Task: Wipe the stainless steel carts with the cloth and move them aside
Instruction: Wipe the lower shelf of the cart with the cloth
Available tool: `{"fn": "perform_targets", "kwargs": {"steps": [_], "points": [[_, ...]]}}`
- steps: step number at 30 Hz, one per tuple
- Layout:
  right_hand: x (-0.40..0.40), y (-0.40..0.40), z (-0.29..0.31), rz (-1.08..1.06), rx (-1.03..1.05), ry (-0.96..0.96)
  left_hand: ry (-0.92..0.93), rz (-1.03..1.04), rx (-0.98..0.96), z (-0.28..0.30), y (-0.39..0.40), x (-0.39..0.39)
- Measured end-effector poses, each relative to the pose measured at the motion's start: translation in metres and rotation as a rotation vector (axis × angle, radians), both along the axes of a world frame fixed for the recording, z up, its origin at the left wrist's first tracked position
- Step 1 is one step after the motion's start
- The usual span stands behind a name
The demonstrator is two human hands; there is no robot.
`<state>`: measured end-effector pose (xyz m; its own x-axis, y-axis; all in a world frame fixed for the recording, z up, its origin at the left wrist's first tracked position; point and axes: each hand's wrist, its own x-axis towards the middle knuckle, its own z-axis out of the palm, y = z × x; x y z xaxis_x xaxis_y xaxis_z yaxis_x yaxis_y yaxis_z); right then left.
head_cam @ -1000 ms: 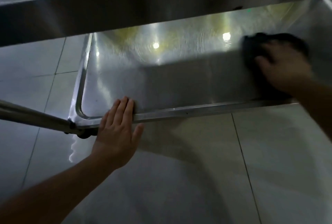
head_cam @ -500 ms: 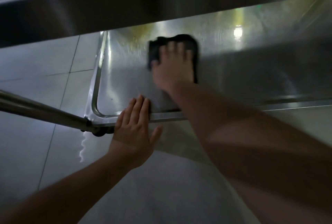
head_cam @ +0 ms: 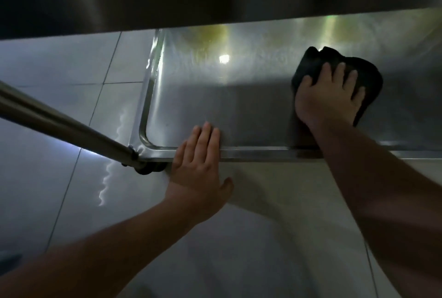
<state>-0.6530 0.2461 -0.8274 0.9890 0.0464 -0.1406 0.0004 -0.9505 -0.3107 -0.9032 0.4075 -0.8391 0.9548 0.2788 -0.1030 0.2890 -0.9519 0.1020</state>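
The right hand [head_cam: 327,96] presses the black cloth [head_cam: 368,77] flat on the cart's lower shelf [head_cam: 215,106], fingers spread; the left hand [head_cam: 198,166] lies open on the shelf's near rim. Keep even pressure, overlapping strokes toward the shelf corners

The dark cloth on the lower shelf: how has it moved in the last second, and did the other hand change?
The right hand swept the dark cloth from the shelf's right side to near its left end, then back toward the right, pressing it down throughout. The left hand stayed flat on the front rim of the lower shelf, near the corner post.
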Motion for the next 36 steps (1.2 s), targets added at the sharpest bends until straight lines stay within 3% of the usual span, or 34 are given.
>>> {"fn": "perform_targets", "kwargs": {"steps": [2,6,10,13,17,22,25,31,36], "points": [[-0.009,0.041,0.001,-0.01,0.013,0.016,0.008,-0.013,-0.003,0.0,0.001,0.0],[-0.039,0.146,0.005,0.234,0.021,0.035,-0.003,-0.03,-0.026,0.001,0.002,-0.002],[-0.077,0.24,0.018,0.748,0.0,0.122,-0.084,-0.011,0.004,0.01,0.002,-0.002],[-0.092,0.258,0.022,1.05,-0.019,0.168,-0.056,-0.016,-0.02,0.005,0.004,-0.003],[-0.073,0.222,0.02,1.166,-0.038,0.084,-0.09,-0.033,-0.079,0.006,0.006,-0.003],[-0.028,0.132,0.006,0.893,-0.028,-0.085,-0.063,-0.055,-0.05,0.0,0.01,-0.004],[-0.012,0.07,-0.002,0.765,-0.053,-0.058,-0.029,-0.038,-0.057,-0.001,0.009,-0.004],[-0.043,-0.002,0.004,0.955,-0.087,0.041,0.012,-0.015,-0.043,-0.001,0.009,-0.001],[-0.066,-0.043,0.004,1.198,-0.161,-0.027,0.053,-0.025,-0.043,0.003,0.01,-0.001]]}}
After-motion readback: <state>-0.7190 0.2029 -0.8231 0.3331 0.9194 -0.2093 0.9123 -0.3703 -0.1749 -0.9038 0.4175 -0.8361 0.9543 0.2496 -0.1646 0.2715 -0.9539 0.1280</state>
